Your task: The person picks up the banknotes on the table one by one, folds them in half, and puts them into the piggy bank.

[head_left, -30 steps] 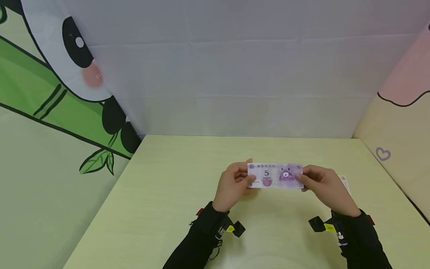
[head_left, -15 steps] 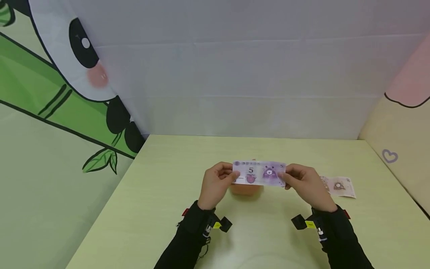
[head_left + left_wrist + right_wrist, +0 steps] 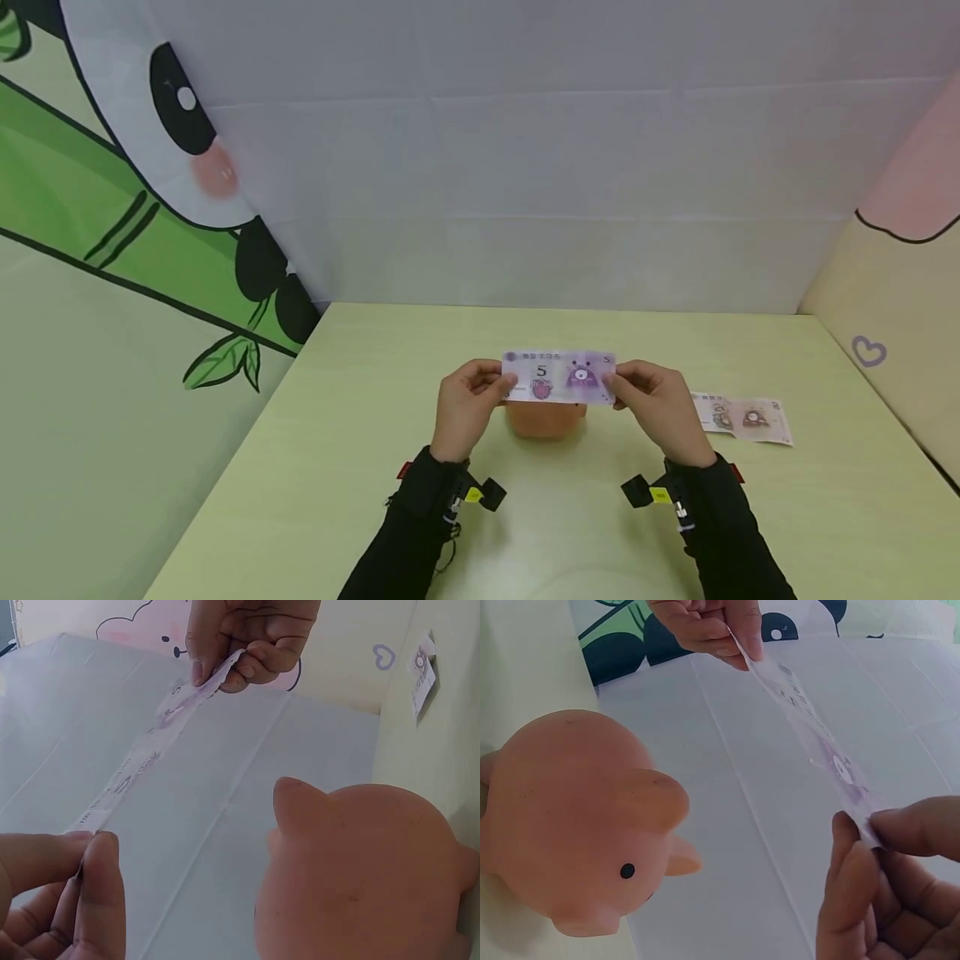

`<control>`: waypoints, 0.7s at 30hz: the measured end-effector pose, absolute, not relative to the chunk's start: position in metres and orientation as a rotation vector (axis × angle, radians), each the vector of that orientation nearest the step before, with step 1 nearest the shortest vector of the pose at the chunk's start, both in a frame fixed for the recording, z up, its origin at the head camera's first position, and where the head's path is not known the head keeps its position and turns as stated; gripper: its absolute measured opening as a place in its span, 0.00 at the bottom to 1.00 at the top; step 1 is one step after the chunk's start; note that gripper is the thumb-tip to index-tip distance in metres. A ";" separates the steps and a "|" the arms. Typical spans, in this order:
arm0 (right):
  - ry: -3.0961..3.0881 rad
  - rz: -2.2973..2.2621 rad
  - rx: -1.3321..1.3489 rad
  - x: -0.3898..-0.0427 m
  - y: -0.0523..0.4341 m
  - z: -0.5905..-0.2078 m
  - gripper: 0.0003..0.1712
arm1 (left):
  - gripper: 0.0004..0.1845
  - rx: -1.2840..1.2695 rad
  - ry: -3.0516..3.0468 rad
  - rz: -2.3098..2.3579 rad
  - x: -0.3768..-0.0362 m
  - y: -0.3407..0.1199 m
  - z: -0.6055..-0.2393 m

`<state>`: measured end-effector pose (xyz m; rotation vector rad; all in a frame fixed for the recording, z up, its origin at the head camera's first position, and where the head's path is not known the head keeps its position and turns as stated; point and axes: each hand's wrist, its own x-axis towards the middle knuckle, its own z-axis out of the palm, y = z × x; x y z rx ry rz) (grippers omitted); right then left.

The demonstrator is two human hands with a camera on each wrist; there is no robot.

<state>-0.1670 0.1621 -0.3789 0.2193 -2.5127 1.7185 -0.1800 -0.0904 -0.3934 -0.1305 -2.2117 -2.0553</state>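
A purple play banknote (image 3: 558, 377) marked 5 is stretched flat between both hands, its printed face toward the head camera. My left hand (image 3: 467, 408) pinches its left end between thumb and fingers, and my right hand (image 3: 663, 408) pinches the right end the same way. Behind and below the note stands an orange-pink piggy bank (image 3: 546, 421), its upper part hidden by the note in the head view. Both wrist views show the piggy bank (image 3: 577, 817) more fully, with ears, a snout and a black eye; the note is held apart from it.
Another play banknote (image 3: 742, 417), brownish and creased, lies on the pale yellow table (image 3: 360, 433) to the right, partly covered by my right hand in the head view. A pale fabric backdrop (image 3: 525, 183) rises behind the table, with printed panels at both sides.
Both hands have shifted left and slightly up with the banknote. The piggy bank, hidden earlier, now shows below the note, and more of the note on the table has come into view.
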 end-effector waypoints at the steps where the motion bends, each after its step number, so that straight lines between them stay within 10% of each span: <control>1: -2.506 1.724 0.205 -0.165 0.159 -0.380 0.13 | 0.09 -0.127 -2.205 -2.065 -0.179 -0.093 -0.394; 21: -2.386 1.745 -0.029 -0.126 0.125 -0.381 0.13 | 0.08 -0.228 -2.195 -2.101 -0.154 -0.119 -0.387</control>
